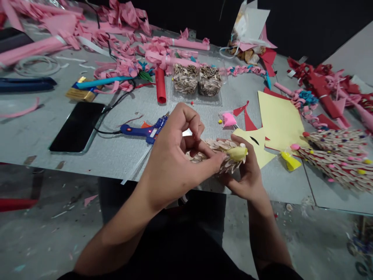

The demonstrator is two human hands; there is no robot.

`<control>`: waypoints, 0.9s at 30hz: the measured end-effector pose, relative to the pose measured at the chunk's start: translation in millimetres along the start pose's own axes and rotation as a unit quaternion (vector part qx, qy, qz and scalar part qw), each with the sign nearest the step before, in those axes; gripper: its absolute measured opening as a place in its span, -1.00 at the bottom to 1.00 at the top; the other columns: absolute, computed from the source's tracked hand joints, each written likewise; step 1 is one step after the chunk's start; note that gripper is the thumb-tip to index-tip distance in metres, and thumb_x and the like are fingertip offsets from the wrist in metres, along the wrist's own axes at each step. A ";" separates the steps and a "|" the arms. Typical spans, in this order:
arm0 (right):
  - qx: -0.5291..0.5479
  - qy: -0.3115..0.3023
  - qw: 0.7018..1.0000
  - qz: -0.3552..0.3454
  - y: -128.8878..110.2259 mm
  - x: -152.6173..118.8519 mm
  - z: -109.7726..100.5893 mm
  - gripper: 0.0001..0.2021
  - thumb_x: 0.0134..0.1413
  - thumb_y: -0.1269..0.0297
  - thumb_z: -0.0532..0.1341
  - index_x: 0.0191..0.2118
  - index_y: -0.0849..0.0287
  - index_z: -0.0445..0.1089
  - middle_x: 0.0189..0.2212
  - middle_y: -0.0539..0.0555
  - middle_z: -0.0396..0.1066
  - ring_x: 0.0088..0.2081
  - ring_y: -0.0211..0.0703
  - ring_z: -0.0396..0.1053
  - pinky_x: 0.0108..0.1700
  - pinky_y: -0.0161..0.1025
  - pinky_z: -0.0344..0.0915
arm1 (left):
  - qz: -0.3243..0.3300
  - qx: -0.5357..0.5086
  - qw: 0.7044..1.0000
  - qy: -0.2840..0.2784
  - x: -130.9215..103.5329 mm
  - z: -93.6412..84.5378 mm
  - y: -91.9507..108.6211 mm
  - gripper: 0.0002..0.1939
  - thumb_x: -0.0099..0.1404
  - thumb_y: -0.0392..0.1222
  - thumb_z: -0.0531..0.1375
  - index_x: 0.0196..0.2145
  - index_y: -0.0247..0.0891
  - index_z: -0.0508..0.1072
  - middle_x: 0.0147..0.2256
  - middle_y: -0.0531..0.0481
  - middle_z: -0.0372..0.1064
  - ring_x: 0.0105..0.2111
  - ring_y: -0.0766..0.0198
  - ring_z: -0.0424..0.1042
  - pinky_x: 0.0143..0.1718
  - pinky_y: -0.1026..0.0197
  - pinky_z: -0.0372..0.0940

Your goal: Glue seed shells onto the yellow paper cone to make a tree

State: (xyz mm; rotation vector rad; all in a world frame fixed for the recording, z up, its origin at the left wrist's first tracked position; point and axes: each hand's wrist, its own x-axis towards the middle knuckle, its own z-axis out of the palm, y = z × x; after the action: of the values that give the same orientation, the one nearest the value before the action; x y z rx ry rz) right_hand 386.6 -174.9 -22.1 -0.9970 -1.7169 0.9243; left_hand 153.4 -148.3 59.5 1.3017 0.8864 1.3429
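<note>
Both hands are around a small craft piece covered in overlapping pale seed shells (223,147), with a yellow tip (237,153) on its right end. My left hand (177,155) is closed at its near side, the thumb pressed by the yellow tip and the other fingers curled above. Whether those curled fingers pinch anything small, I cannot make out. From the right, my right hand (247,173) wraps around the piece, fingers behind it and thumb below. Just left of my left hand lies a blue glue gun (148,132) with a small red light on.
Behind the hands stands a clear compartment tray (215,99) of shells. A black phone (77,126) lies left, its cable by the glue gun. Yellow paper (279,120) and larger shell-covered pieces (335,159) are right. Pink paper scraps (125,54) crowd the back.
</note>
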 end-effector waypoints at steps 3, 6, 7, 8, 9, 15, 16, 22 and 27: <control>-0.017 0.000 1.000 0.001 2.1 0.1 -1.5 0.11 0.00 0.51 0.48 0.63 -0.24 0.14 0.52 0.11 0.42 0.48 0.30 0.48 0.55 0.32 0.44 | 0.021 0.006 1.000 0.003 -1.0 -3.7 -2.8 -0.44 0.21 -0.37 0.61 -0.17 -0.13 0.29 -0.19 0.15 0.25 -0.44 0.46 0.45 -0.36 0.32 0.44; -0.053 0.006 0.999 -0.001 7.2 0.4 -3.4 0.08 0.03 0.45 0.48 0.63 -0.21 0.13 0.54 0.16 0.36 0.50 0.34 0.44 0.56 0.36 0.41 | 0.060 0.023 0.997 0.031 -8.2 -12.1 -2.6 -0.54 0.25 -0.33 0.61 -0.13 -0.14 0.41 -0.20 0.15 0.32 -0.42 0.46 0.42 -0.37 0.34 0.39; -0.067 0.008 0.998 -0.004 9.0 0.7 -3.8 0.06 0.05 0.43 0.48 0.63 -0.21 0.13 0.54 0.16 0.35 0.51 0.35 0.42 0.57 0.37 0.40 | 0.076 0.039 0.995 0.051 -13.0 -16.1 -1.8 -0.61 0.29 -0.32 0.58 -0.12 -0.15 0.47 -0.22 0.14 0.35 -0.40 0.45 0.42 -0.38 0.35 0.36; -0.081 0.012 0.997 -0.010 10.8 1.1 -4.0 0.04 0.08 0.40 0.48 0.62 -0.20 0.13 0.54 0.17 0.35 0.52 0.36 0.41 0.57 0.37 0.38 | 0.088 0.063 0.991 0.076 -19.2 -20.7 -0.9 -0.70 0.35 -0.32 0.54 -0.12 -0.16 0.52 -0.24 0.12 0.39 -0.38 0.43 0.42 -0.37 0.35 0.35; -0.095 0.017 0.995 -0.016 12.3 1.6 -3.9 0.01 0.11 0.37 0.48 0.62 -0.20 0.13 0.53 0.17 0.35 0.52 0.36 0.40 0.58 0.38 0.37 | 0.095 0.092 0.986 0.102 -26.6 -25.8 -0.1 -0.79 0.41 -0.31 0.50 -0.13 -0.17 0.56 -0.26 0.10 0.42 -0.37 0.41 0.42 -0.35 0.34 0.35; -0.182 0.063 0.981 -0.006 19.9 5.2 -0.3 -0.08 0.18 0.13 0.52 0.57 -0.09 0.14 0.43 0.29 0.41 0.46 0.41 0.44 0.54 0.47 0.37 | 0.038 0.203 0.969 0.135 -86.1 -58.9 -8.8 -0.81 0.68 -0.14 0.30 -0.18 -0.17 0.53 -0.36 0.09 0.39 -0.38 0.33 0.36 -0.32 0.28 0.32; -0.188 0.067 0.980 -0.004 21.5 6.2 0.2 -0.08 0.17 0.11 0.51 0.57 -0.06 0.14 0.41 0.31 0.42 0.45 0.41 0.44 0.54 0.47 0.37 | 0.024 0.211 0.970 0.121 -96.4 -63.4 -12.2 -0.75 0.72 -0.11 0.24 -0.21 -0.17 0.49 -0.37 0.09 0.36 -0.39 0.32 0.34 -0.33 0.27 0.30; -0.233 0.097 0.967 -0.012 27.0 13.1 5.0 -0.04 0.11 -0.05 0.52 0.53 0.07 0.18 0.32 0.35 0.44 0.34 0.42 0.48 0.48 0.45 0.39 | -0.020 0.298 0.954 0.026 -144.4 -75.0 -25.8 -0.50 0.74 -0.02 0.14 -0.42 -0.19 0.37 -0.50 0.11 0.24 -0.49 0.32 0.26 -0.41 0.24 0.18; -0.310 0.170 0.936 0.000 20.8 13.0 19.9 -0.02 0.14 -0.20 0.54 0.50 0.19 0.24 0.22 0.39 0.48 0.23 0.40 0.47 0.40 0.42 0.45 | -0.030 0.302 0.952 0.043 -163.0 -67.7 -27.5 -0.53 0.54 0.05 0.35 -0.50 -0.20 0.49 -0.53 0.09 0.44 -0.50 0.30 0.39 -0.39 0.26 0.27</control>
State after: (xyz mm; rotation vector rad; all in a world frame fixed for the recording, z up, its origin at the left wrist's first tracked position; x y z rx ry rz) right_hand 369.1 -158.0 -42.2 -1.4621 -1.7297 0.1662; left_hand 74.5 -290.8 -13.9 1.6631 1.4606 1.1234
